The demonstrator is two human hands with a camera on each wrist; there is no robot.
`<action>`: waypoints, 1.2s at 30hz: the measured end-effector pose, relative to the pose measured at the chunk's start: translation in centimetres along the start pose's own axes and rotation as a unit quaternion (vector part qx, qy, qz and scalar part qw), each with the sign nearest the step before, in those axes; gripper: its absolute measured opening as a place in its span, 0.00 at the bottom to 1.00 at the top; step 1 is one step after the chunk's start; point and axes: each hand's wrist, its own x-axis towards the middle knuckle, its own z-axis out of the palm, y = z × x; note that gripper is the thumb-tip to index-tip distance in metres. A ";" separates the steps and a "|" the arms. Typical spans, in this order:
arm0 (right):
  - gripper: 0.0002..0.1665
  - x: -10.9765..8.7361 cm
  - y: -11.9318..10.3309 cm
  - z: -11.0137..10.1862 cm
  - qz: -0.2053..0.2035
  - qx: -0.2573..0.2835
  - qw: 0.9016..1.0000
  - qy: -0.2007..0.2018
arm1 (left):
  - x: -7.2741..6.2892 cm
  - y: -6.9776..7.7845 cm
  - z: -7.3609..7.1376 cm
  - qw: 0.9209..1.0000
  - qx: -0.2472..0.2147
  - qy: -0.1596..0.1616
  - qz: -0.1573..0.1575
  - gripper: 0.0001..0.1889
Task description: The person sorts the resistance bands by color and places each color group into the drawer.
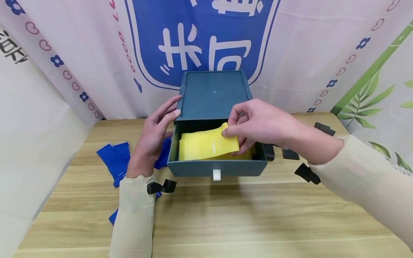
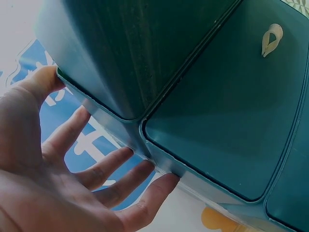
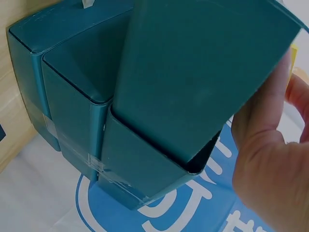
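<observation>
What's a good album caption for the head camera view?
The right hand pinches a yellow strip at an open drawer; the left hand touches the teal cabinet.

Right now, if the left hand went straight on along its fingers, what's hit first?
The left side of the teal three-drawer cabinet, most likely: the fingertips of the left hand look to be against it, though exact contact is hard to tell.

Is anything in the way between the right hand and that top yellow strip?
Nothing visible: the right hand pinches the yellow strip at the open drawer. The left hand touches the cabinet, away from the strip.
</observation>
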 end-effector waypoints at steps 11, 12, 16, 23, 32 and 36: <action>0.19 -0.8 1.0 -0.1 -0.005 -0.030 0.999 0.020 | -0.1 0.1 0.1 1.000 0.007 0.005 -0.002 0.26; 0.18 -0.8 1.1 -0.1 -0.007 -0.035 0.999 0.020 | -0.1 0.1 0.1 1.000 0.008 0.005 -0.002 0.26; 0.18 -1.0 1.4 -0.2 -0.013 -0.038 0.999 0.021 | -0.1 0.1 0.1 1.000 0.008 0.007 -0.003 0.26; 0.19 -1.8 1.8 -0.6 -0.019 -0.009 0.999 0.041 | -0.1 0.0 0.1 1.000 0.008 0.006 -0.002 0.26; 0.11 -5.6 2.1 1.1 -0.106 -0.005 0.980 0.170 | -0.1 0.0 0.1 1.000 0.008 0.007 -0.001 0.26; 0.07 -7.2 2.8 2.6 -0.177 -0.007 0.960 0.215 | 0.0 -0.1 0.1 1.000 0.007 0.008 0.000 0.26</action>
